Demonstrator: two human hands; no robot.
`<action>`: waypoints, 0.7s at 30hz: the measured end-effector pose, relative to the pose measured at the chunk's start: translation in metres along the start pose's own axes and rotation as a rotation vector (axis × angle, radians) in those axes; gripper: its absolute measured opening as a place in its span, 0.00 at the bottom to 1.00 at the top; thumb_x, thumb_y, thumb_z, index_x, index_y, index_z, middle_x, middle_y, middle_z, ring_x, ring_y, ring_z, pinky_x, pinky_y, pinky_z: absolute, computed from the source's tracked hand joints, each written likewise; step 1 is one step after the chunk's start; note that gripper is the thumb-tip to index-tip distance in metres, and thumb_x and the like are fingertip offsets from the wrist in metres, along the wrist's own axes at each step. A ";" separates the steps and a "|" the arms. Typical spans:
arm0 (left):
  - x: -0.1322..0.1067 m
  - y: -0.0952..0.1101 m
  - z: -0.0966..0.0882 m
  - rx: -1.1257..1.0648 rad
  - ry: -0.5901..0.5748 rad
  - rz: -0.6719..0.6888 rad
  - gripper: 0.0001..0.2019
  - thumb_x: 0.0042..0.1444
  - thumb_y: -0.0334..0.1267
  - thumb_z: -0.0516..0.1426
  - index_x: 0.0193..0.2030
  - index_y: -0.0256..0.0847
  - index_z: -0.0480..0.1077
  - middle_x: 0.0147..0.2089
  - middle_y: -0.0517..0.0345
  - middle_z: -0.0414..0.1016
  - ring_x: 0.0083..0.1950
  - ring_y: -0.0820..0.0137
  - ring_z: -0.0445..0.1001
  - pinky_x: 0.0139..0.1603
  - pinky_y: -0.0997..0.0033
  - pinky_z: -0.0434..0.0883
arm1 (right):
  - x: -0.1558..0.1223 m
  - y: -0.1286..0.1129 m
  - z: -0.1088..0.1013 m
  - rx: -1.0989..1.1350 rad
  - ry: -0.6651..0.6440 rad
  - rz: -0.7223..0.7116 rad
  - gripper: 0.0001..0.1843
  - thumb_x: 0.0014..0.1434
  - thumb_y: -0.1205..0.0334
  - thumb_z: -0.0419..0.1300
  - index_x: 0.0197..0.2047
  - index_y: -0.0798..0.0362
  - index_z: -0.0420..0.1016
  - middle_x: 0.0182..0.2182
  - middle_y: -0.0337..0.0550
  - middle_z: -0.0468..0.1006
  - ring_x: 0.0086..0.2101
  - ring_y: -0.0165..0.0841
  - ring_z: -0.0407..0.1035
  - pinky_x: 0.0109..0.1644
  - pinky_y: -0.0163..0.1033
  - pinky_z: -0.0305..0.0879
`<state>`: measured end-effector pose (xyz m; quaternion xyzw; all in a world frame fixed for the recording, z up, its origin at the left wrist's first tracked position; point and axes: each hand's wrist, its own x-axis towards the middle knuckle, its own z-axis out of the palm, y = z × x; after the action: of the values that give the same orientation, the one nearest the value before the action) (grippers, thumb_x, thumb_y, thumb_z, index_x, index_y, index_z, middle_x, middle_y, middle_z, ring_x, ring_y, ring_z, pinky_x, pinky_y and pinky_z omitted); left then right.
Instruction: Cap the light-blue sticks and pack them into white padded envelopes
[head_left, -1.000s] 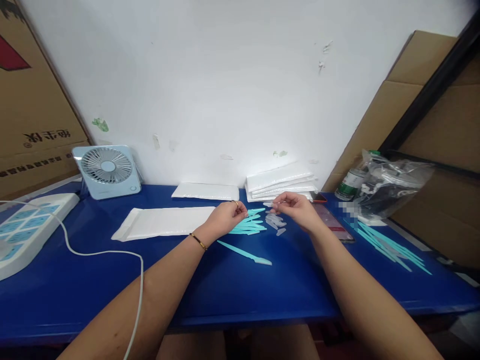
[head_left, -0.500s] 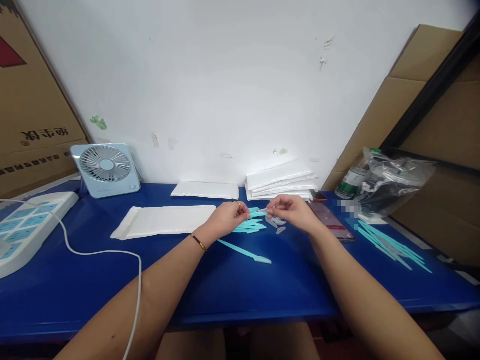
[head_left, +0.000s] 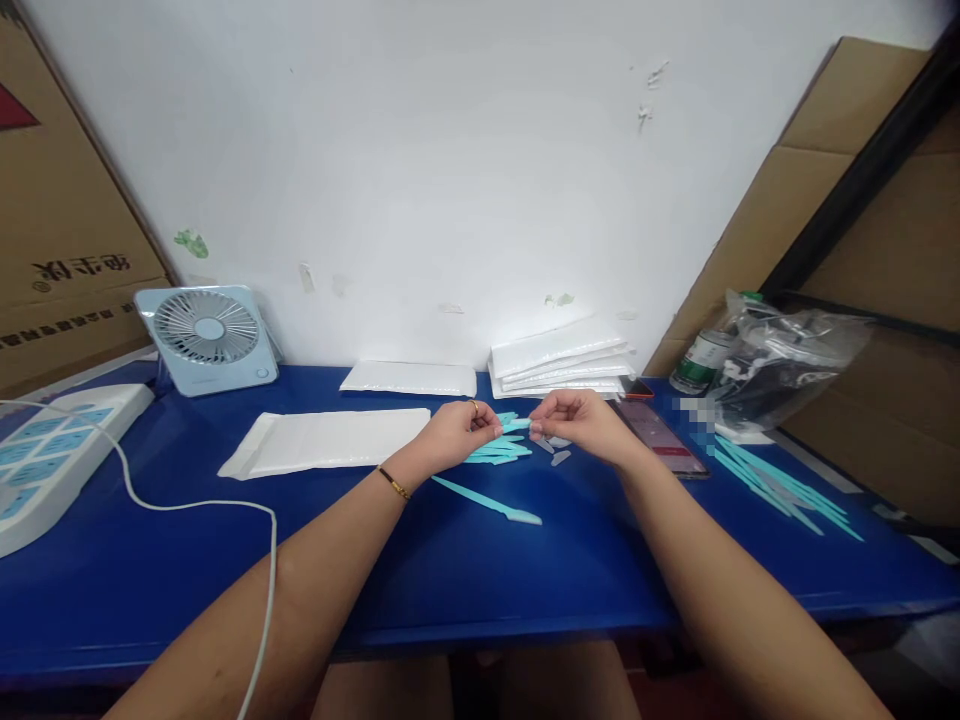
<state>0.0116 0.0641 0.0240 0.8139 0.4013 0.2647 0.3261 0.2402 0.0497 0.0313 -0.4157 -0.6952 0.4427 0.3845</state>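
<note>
My left hand (head_left: 455,435) is closed in a pinch on a thin teal plastic stick (head_left: 516,425), held just above a small pile of teal sticks (head_left: 495,452) on the blue table (head_left: 465,570). My right hand (head_left: 581,422) pinches a small clear cap at the stick's tip; the two hands nearly touch. A few loose clear caps (head_left: 556,450) lie under the right hand. One capped teal stick (head_left: 487,501) lies alone nearer to me.
A flat white bag (head_left: 326,440) lies left of my hands, another white bag (head_left: 409,378) and a stack of bags (head_left: 559,362) by the wall. A phone (head_left: 660,437), more teal sticks (head_left: 780,487), a plastic bag (head_left: 787,365), a fan (head_left: 206,338) and a white cable (head_left: 225,510) are around.
My right hand has moved left to meet the left hand, bringing a clear cap to the tip of the teal stick. The left hand has stayed over the pile.
</note>
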 end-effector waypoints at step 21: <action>0.001 -0.010 0.001 0.521 -0.037 0.058 0.10 0.56 0.39 0.52 0.31 0.42 0.74 0.34 0.57 0.76 0.34 0.69 0.72 0.29 0.75 0.61 | 0.001 0.020 -0.018 -1.019 -0.178 -0.049 0.09 0.43 0.67 0.60 0.32 0.52 0.75 0.31 0.41 0.76 0.29 0.31 0.67 0.30 0.32 0.56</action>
<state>0.0080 0.0693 0.0157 0.8864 0.4263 0.1467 0.1051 0.2612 0.0616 0.0183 -0.4946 -0.8621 0.0722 0.0830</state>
